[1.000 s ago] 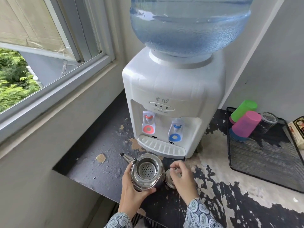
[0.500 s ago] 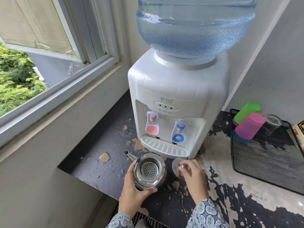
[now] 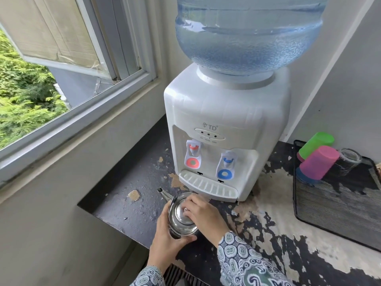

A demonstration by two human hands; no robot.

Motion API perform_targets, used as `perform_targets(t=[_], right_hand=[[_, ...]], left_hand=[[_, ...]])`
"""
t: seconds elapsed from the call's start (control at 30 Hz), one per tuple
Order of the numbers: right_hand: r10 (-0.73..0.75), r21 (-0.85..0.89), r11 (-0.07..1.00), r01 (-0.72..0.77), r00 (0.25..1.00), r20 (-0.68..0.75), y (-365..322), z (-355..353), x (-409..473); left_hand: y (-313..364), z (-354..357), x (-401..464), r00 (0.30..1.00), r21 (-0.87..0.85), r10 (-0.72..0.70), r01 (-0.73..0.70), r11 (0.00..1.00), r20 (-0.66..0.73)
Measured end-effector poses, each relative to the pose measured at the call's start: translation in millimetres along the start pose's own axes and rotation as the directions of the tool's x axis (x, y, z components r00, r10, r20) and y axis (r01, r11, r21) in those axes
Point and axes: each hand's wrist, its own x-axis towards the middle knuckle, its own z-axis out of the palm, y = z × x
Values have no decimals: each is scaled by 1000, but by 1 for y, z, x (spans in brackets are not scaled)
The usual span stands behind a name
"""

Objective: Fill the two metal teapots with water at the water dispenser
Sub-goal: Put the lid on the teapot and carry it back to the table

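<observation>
One metal teapot stands on the worn counter just in front of the dispenser's drip tray, its spout pointing up and left. My left hand wraps around the pot's near side. My right hand holds the shiny lid by its knob, and the lid sits on the pot's mouth. The white water dispenser carries a big blue bottle, with a red tap and a blue tap. A second teapot is not in view.
A black mesh tray at the right holds green, pink and blue plastic cups and a glass. The window sill and open window run along the left. The counter's front edge lies just below my hands.
My right hand picked the lid up from the counter beside the pot and set it over the pot's open mouth, covering the strainer. The left hand kept its hold.
</observation>
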Motion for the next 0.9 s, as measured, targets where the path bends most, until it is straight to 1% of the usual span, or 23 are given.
perform_targets(t=[0.1, 0.2, 0.27, 0.4, 0.5, 0.57, 0.63, 0.7, 0.73, 0.8, 0.87, 0.9], right_hand=[[22, -22, 1000, -22, 1000, 10, 0, 1, 1], [-10, -107, 994, 10, 1000, 0, -1, 5, -1], [-5, -129, 992, 5, 1000, 3, -4, 8, -2], [14, -132, 991, -16, 1000, -18, -5, 11, 0], [68, -134, 989, -68, 998, -6, -4, 14, 0], [110, -109, 988, -108, 994, 14, -7, 13, 2], [139, -81, 988, -134, 988, 62, -10, 9, 5], [158, -93, 984, -149, 983, 97, -13, 7, 9], [169, -93, 983, -159, 980, 107, -13, 7, 11], [187, -81, 981, -178, 974, 128, -10, 8, 15], [215, -46, 977, -210, 964, 156, -6, 7, 17], [229, -20, 973, -229, 959, 168, -5, 6, 18]], left_hand=[[0, 0, 0, 1000, 6, -6, 6, 1000, 7], [2, 0, 0, 1000, 23, 1, -1, 1000, 6], [2, 0, 0, 1000, 27, 11, -11, 1000, 4], [3, 0, 0, 1000, 36, 21, -21, 999, 8], [2, -1, 2, 999, 56, 39, -39, 998, 10], [1, -3, 4, 997, 144, 73, -72, 987, 1], [-1, -7, 6, 989, 315, 145, -132, 940, -18], [-3, -14, 13, 966, 437, 257, -228, 870, -9], [-2, -18, 18, 947, 470, 320, -294, 832, 25], [3, -25, 29, 894, 522, 421, -434, 734, 151], [12, -31, 39, 850, 540, 450, -523, 660, 273], [15, -34, 42, 844, 539, 443, -535, 651, 302]])
